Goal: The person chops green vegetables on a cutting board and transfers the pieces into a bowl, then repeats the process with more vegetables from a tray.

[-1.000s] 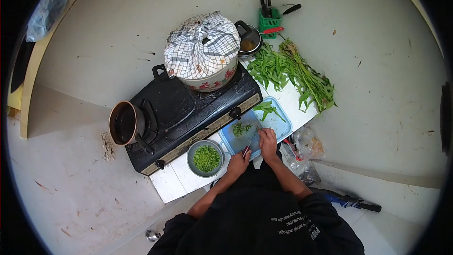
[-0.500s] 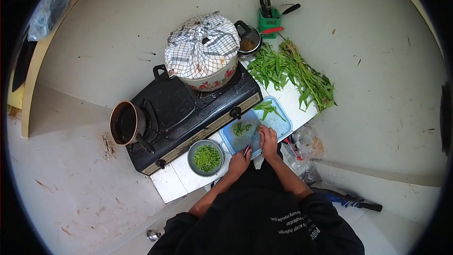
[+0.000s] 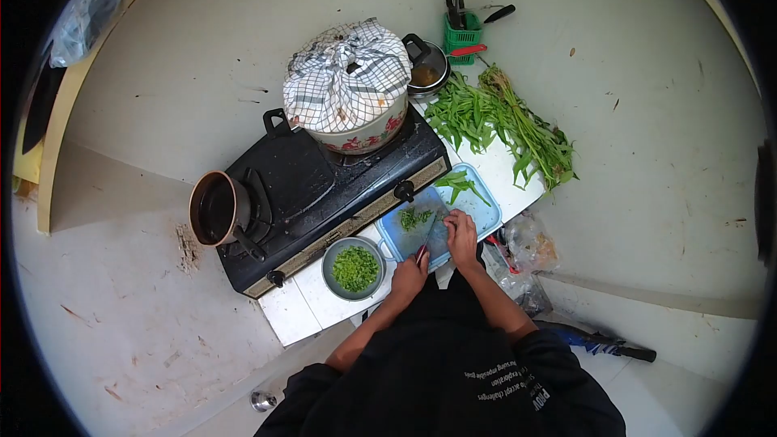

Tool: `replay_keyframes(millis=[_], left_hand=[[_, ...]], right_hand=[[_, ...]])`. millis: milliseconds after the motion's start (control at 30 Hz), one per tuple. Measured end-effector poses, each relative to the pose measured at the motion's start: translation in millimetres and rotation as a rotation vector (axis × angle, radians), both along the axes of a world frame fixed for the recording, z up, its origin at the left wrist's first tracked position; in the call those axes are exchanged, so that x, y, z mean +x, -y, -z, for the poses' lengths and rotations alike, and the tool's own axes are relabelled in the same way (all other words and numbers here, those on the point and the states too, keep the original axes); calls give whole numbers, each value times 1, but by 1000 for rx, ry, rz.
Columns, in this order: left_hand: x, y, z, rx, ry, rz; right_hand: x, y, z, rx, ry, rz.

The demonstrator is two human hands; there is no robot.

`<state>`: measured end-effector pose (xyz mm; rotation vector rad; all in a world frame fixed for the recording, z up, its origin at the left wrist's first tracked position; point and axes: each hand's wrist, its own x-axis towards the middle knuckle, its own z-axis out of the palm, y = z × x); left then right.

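Note:
My left hand [image 3: 409, 277] is closed around the red handle of a knife [image 3: 425, 244], whose blade points away from me over a blue cutting board [image 3: 390, 231]. My right hand [image 3: 462, 236] is on the board to the right of the blade, fingers bent and pressed together on what look like leafy greens, mostly hidden. Left of the blade lies a small heap of chopped greens [image 3: 413, 219]. Several longer leaves [image 3: 458, 184] rest on a light blue tray [image 3: 489, 209] beyond my right hand. A grey bowl [image 3: 326, 273] of finely chopped greens [image 3: 354, 269] stands left of the board.
A black two-burner stove [image 3: 303, 174] carries a large cloth-covered pot [image 3: 356, 142] and a copper-coloured saucepan [image 3: 240, 202]. At the back right are a heap of leafy stems [image 3: 518, 125], a lidded pan [image 3: 430, 73] and a green utensil basket [image 3: 463, 35]. Plastic bags [image 3: 530, 247] are right of the counter.
My right hand has shifted slightly, its fingertips now a little farther right of the blade. The knife blade has tilted slightly. My left hand keeps its grip on the handle.

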<state>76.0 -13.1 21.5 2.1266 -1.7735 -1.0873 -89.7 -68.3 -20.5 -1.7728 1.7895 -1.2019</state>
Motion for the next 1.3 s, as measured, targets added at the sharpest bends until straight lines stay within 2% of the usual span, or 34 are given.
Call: replay_keyframes(millis=[167,467,567,867,1233,1300], left_hand=[[0,3,6,-17,-115,14],[-6,1,8,-19,-140,42],[-10,5,-1,-7,-77,15],[-2,6,9,-16,-191,9],[-11,7,8,-21,-77,28],[-11,9,4,-26,-66,14]], right_hand=[[-3,2,0,-36,-46,-14],[-4,2,2,16,-31,-24],[-3,2,3,30,11,-29],[-8,3,-1,38,1,-27],[-8,-5,-6,-14,-226,-53],[-7,-4,-4,-9,-197,-55]])
